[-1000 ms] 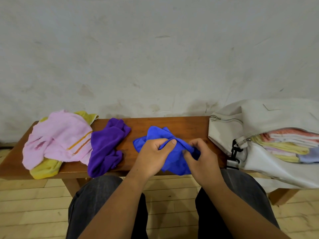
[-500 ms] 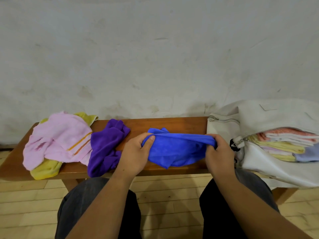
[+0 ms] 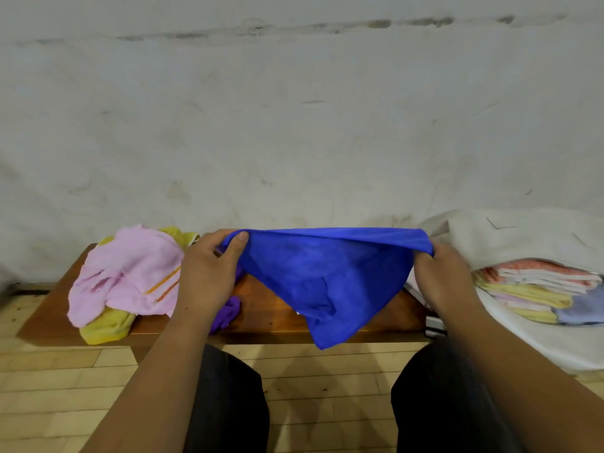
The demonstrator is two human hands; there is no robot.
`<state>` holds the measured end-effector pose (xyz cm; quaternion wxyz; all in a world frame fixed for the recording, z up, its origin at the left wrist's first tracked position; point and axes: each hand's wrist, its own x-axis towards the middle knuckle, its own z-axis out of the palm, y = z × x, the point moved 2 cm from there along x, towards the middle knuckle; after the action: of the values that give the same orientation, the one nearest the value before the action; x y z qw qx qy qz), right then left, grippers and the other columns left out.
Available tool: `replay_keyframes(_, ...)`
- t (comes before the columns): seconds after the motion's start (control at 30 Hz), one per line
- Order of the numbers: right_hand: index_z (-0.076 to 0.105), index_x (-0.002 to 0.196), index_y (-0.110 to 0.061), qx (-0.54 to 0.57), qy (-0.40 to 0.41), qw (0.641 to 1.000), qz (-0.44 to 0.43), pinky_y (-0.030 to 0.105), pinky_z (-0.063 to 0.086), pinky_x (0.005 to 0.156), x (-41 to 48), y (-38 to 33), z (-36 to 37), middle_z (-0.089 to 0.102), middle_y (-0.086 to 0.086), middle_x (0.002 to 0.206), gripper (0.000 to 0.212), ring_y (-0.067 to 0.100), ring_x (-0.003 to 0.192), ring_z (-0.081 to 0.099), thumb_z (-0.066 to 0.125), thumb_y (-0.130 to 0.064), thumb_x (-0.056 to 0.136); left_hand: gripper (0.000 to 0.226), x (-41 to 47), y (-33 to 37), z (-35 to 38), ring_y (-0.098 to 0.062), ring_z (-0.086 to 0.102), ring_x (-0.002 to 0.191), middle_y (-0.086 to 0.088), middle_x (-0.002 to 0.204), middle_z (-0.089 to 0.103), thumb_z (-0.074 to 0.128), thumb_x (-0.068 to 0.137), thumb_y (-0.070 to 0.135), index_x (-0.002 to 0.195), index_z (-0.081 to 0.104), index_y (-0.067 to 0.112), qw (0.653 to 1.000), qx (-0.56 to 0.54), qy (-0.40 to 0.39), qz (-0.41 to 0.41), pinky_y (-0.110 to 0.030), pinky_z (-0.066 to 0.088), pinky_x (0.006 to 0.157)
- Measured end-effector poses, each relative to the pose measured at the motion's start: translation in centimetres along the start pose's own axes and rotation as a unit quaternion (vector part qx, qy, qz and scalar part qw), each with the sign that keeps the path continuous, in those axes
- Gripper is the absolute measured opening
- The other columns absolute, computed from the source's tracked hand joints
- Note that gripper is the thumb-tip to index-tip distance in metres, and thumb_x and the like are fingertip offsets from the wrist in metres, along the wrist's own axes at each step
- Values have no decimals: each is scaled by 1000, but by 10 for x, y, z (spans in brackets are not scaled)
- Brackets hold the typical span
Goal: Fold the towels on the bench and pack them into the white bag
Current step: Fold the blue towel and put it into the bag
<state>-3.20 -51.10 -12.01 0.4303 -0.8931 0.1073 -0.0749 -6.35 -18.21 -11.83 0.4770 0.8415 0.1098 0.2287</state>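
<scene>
Both hands hold the blue towel stretched above the tabletop. The left hand and right hand each keep a pinching grip on an upper corner. The white bag lies right.

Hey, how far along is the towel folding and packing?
Done: a stack of folded towels already sits in the white bag. In hand: the left hand and right hand hold the blue towel stretched out, not yet folded. Left: the purple towel, pink towel and yellow towel lie crumpled on the bench.
</scene>
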Motion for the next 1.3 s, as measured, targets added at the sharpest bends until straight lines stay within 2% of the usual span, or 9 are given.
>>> replay_keyframes(0.1,61,82,-8,29,-19,999,27,44,50,67,1,-14,-8,66,16,76,35,30,65,56,38,-24,103,23,1,9,-10,2,57,66,10,71,68,57,100,37,85,70,24,1000,-12,9,-5,-12,42,59)
replay_keyframes(0.27,59,100,-26,214,-92,970,75,45,59,62,0,-43,-9,75,12,74,29,27,49,58,31,-22,108,24,8,24,-13,-8,50,44,1,64,71,50,105,35,92,68,25,995,-85,18,-57,-26,41,50)
replay_keyframes(0.4,66,116,-19,253,-97,960,72,45,60,76,8,-55,-4,76,13,102,30,31,86,73,37,-16,107,19,20,30,-12,-10,70,66,-1,87,78,46,107,25,102,64,23,979,-166,18,-120,-29,51,58)
replay_keyframes(0.5,70,97,-26,206,-88,974,40,52,53,100,19,-69,0,73,6,107,25,30,111,66,46,-27,104,21,42,39,-14,-13,73,93,-2,100,75,46,106,23,106,66,19,983,-152,6,-101,-33,57,68)
replay_keyframes(0.67,61,136,-33,270,-28,957,-103,36,43,113,31,-125,-14,62,-15,132,35,7,127,56,47,-26,105,22,74,85,-41,-7,69,102,8,103,73,46,105,25,107,68,24,987,-148,53,28,-33,58,82)
replay_keyframes(0.77,65,118,-43,306,-20,940,-150,25,49,102,22,-130,-20,67,-33,113,36,-11,111,60,43,-17,105,23,66,96,-58,-3,69,102,11,104,72,45,106,27,107,68,24,984,-150,77,65,-28,56,81)
replay_keyframes(1.0,65,129,-40,185,-12,977,-103,49,54,100,2,-34,2,63,-7,129,40,12,110,63,44,-21,100,19,5,37,-55,0,62,88,9,95,68,46,105,34,98,64,31,998,-25,38,43,-33,51,80)
replay_keyframes(1.13,71,112,-37,40,-48,992,-113,4,39,90,-25,28,11,63,-6,118,48,7,109,57,61,3,87,12,-35,-24,-41,4,53,101,13,106,55,54,101,28,98,64,33,994,77,-60,54,-30,44,92)
replay_keyframes(1.3,79,107,-25,-58,-134,986,-79,13,43,92,-37,73,23,73,-10,110,46,5,104,65,76,8,75,27,-75,-57,-29,17,54,108,39,109,63,58,100,21,102,62,47,984,99,-135,62,-6,39,94)
